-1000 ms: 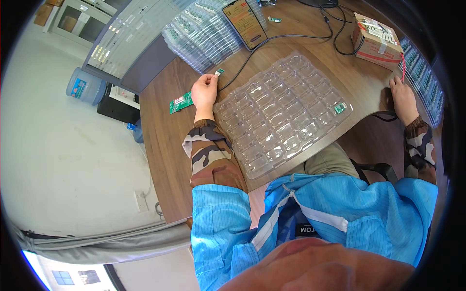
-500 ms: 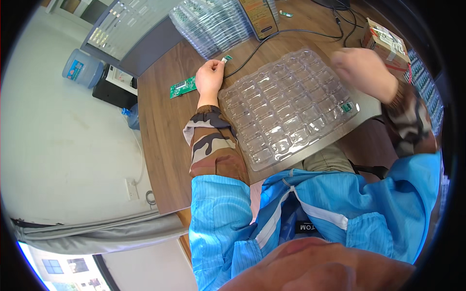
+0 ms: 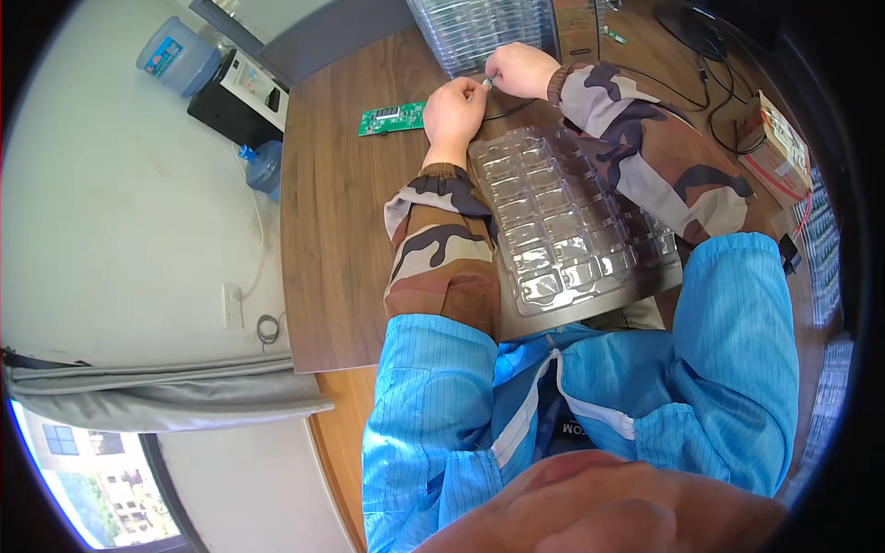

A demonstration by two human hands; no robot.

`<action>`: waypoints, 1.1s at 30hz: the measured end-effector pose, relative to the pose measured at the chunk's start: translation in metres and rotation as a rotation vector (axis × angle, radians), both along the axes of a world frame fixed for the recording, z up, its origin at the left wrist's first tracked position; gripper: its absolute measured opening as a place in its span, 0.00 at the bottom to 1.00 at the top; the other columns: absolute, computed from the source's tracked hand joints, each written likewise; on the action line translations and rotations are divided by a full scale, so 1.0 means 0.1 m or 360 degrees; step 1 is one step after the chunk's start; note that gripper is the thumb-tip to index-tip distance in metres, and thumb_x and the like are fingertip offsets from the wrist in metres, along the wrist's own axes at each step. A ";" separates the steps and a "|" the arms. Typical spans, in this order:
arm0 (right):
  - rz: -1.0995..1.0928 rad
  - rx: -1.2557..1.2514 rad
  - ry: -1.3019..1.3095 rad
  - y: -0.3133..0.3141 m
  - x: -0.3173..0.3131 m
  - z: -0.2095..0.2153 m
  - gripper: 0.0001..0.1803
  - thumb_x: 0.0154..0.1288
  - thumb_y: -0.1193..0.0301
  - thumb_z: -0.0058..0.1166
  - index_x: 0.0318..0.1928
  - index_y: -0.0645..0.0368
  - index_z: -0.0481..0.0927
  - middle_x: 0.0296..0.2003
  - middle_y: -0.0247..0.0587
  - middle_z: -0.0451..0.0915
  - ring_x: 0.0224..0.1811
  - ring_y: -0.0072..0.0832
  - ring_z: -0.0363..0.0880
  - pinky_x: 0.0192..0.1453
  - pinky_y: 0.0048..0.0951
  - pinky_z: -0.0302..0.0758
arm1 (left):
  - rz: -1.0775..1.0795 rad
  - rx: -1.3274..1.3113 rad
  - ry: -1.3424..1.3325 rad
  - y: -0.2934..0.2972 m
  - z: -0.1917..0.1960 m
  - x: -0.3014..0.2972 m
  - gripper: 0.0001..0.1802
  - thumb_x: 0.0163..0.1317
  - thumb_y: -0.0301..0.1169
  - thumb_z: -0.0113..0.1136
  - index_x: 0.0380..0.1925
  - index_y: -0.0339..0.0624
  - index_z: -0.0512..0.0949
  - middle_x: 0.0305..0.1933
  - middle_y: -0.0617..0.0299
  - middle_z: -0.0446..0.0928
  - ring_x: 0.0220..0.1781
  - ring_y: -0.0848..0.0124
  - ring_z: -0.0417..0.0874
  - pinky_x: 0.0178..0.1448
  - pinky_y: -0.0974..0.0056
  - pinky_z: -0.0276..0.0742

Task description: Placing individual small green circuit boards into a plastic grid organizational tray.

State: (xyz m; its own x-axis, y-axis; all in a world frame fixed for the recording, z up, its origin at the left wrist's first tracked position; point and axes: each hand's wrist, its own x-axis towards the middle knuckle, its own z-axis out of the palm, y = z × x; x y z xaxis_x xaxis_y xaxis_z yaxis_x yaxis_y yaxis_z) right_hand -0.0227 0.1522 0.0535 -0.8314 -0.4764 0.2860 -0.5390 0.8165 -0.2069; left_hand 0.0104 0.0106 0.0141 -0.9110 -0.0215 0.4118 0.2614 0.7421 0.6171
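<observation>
My left hand (image 3: 456, 112) is closed in a pinch near the far edge of the table, with a small green circuit board (image 3: 487, 84) at its fingertips. From the right, my right hand (image 3: 522, 70) meets it, its fingers also closed at that small board. Just left of my left hand lies a larger green circuit board (image 3: 383, 121) with a display; its right end is hidden behind the hand. A clear plastic tray (image 3: 544, 221) with rows of pockets lies nearer me, its right part covered by my right sleeve.
Stacked clear trays (image 3: 479, 35) stand behind my hands, beside a brown box (image 3: 578, 32). A black cable (image 3: 659, 88) runs across the back of the wooden table (image 3: 341, 240). At the right sit a carton (image 3: 774, 147) and more tray stacks (image 3: 816, 263).
My right hand has moved left from over the tray's right side to the small board at my left fingertips. My left hand keeps its pinch. The whole view has shifted.
</observation>
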 end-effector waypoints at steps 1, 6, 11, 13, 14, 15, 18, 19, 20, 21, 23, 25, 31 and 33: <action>0.0012 0.0013 -0.0015 -0.04 -0.01 0.00 0.09 0.47 0.75 0.49 0.31 0.58 0.80 0.31 0.49 0.78 0.37 0.42 0.76 0.41 0.36 0.73 | 0.0012 0.0013 -0.0015 -0.02 0.01 0.00 0.10 0.48 0.42 0.56 0.24 0.50 0.79 0.25 0.60 0.78 0.31 0.60 0.78 0.35 0.60 0.72; -0.0084 0.0201 0.0169 -0.11 0.04 0.05 0.09 0.46 0.72 0.53 0.31 0.60 0.79 0.30 0.48 0.78 0.37 0.41 0.77 0.39 0.36 0.74 | 0.0031 -0.0029 -0.0033 0.00 0.02 -0.03 0.12 0.48 0.42 0.56 0.25 0.48 0.79 0.25 0.62 0.78 0.30 0.64 0.78 0.35 0.62 0.72; -0.0164 0.0459 0.0327 -0.22 0.08 0.09 0.12 0.44 0.68 0.57 0.30 0.60 0.79 0.30 0.48 0.78 0.36 0.39 0.78 0.38 0.35 0.75 | 0.0075 -0.0022 0.0015 0.02 0.01 -0.04 0.11 0.48 0.41 0.56 0.24 0.47 0.79 0.24 0.62 0.78 0.30 0.65 0.78 0.34 0.63 0.72; -0.0207 0.0478 0.0347 -0.13 0.04 0.12 0.10 0.45 0.69 0.55 0.30 0.60 0.79 0.30 0.48 0.79 0.36 0.39 0.78 0.38 0.35 0.75 | 0.0029 0.0017 -0.0030 0.02 0.02 -0.02 0.11 0.48 0.42 0.56 0.24 0.47 0.79 0.24 0.61 0.78 0.31 0.63 0.78 0.35 0.61 0.72; -0.0234 0.0493 0.0370 -0.10 0.02 0.16 0.09 0.46 0.71 0.53 0.30 0.61 0.79 0.30 0.48 0.79 0.35 0.39 0.79 0.38 0.36 0.75 | -0.0002 0.0055 -0.0074 -0.01 0.02 -0.01 0.11 0.48 0.42 0.55 0.23 0.48 0.78 0.25 0.60 0.78 0.32 0.60 0.78 0.36 0.60 0.72; -0.0261 0.0510 0.0392 -0.06 0.03 0.19 0.09 0.47 0.72 0.50 0.30 0.61 0.79 0.30 0.48 0.79 0.35 0.40 0.79 0.37 0.36 0.75 | -0.0003 0.0058 -0.0079 -0.03 0.00 0.00 0.11 0.48 0.42 0.55 0.23 0.48 0.78 0.25 0.60 0.78 0.32 0.60 0.78 0.36 0.60 0.72; -0.0178 0.0433 0.0205 0.30 -0.08 0.18 0.06 0.48 0.72 0.51 0.27 0.60 0.79 0.27 0.46 0.78 0.31 0.37 0.77 0.34 0.33 0.73 | -0.0017 0.0073 -0.0090 0.00 -0.02 -0.01 0.12 0.48 0.43 0.54 0.23 0.49 0.79 0.26 0.60 0.78 0.33 0.60 0.78 0.37 0.60 0.72; -0.0086 0.0495 0.0110 0.40 -0.06 0.24 0.07 0.49 0.69 0.54 0.25 0.60 0.79 0.25 0.45 0.77 0.30 0.34 0.76 0.33 0.31 0.71 | 0.0025 0.0033 -0.0092 -0.06 -0.04 -0.02 0.12 0.48 0.44 0.53 0.24 0.50 0.79 0.28 0.59 0.78 0.34 0.59 0.78 0.38 0.59 0.73; -0.0098 0.0246 0.0020 0.66 -0.10 0.18 0.09 0.45 0.64 0.55 0.21 0.56 0.80 0.21 0.45 0.77 0.27 0.36 0.77 0.32 0.35 0.72 | 0.0004 0.0001 -0.0082 -0.01 -0.02 -0.02 0.13 0.48 0.45 0.52 0.24 0.51 0.79 0.28 0.59 0.78 0.35 0.59 0.78 0.38 0.59 0.73; -0.0136 0.0261 0.0005 0.79 -0.10 0.18 0.09 0.45 0.64 0.55 0.21 0.56 0.80 0.21 0.45 0.77 0.27 0.36 0.77 0.32 0.35 0.72 | -0.0008 -0.0032 -0.0075 0.00 0.01 -0.02 0.13 0.48 0.45 0.52 0.25 0.51 0.79 0.29 0.59 0.78 0.35 0.59 0.78 0.39 0.59 0.73; -0.0021 0.0266 -0.0318 1.09 -0.05 0.14 0.09 0.45 0.64 0.55 0.23 0.55 0.81 0.20 0.44 0.77 0.24 0.36 0.77 0.30 0.35 0.71 | -0.0029 -0.0074 -0.0079 0.02 0.04 -0.01 0.14 0.48 0.46 0.52 0.26 0.52 0.79 0.30 0.59 0.78 0.36 0.58 0.78 0.39 0.59 0.73; -0.0049 0.0280 -0.0387 1.26 -0.02 0.08 0.10 0.44 0.64 0.56 0.25 0.55 0.81 0.21 0.45 0.78 0.25 0.36 0.77 0.31 0.35 0.72 | -0.0056 -0.0105 -0.0072 0.04 0.00 -0.08 0.15 0.49 0.47 0.52 0.27 0.51 0.80 0.30 0.59 0.78 0.36 0.59 0.78 0.39 0.59 0.73; -0.0030 0.0255 0.0037 1.49 0.56 0.50 0.09 0.44 0.69 0.52 0.28 0.58 0.79 0.25 0.45 0.78 0.29 0.40 0.76 0.32 0.35 0.71 | -0.0082 -0.0018 -0.0020 -0.06 -0.07 -0.12 0.13 0.48 0.44 0.56 0.26 0.48 0.79 0.25 0.60 0.78 0.30 0.63 0.79 0.36 0.63 0.72; 0.0128 0.0365 -0.0173 1.64 0.94 0.70 0.08 0.46 0.69 0.51 0.27 0.58 0.79 0.24 0.44 0.78 0.28 0.38 0.76 0.32 0.33 0.70 | -0.0093 -0.0036 0.0008 -0.05 -0.09 -0.17 0.14 0.48 0.44 0.57 0.26 0.48 0.79 0.24 0.60 0.78 0.29 0.65 0.79 0.35 0.64 0.72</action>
